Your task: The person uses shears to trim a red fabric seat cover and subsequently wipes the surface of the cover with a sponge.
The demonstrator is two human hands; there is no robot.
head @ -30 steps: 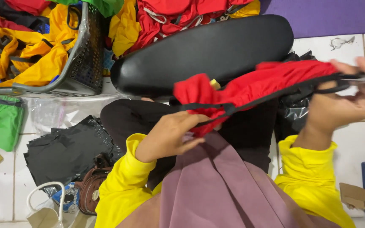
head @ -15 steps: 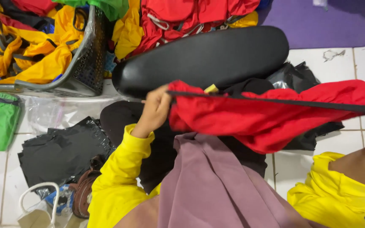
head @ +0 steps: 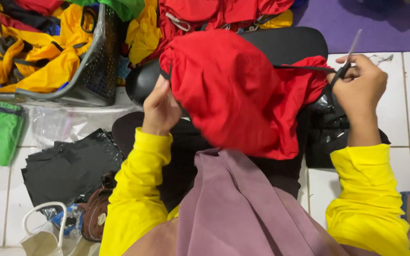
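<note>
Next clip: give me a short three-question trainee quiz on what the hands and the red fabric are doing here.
1. True or false: the left hand grips the edge of the red fabric.
2. What does the right hand pinch? A) a black cord B) a spoon C) a green bag
3. Fill in: the wire basket at upper left holds mostly ____ fabric.

Key: 1 true. 2 A, the black cord runs taut from the red fabric to the right hand. 3 yellow.
</note>
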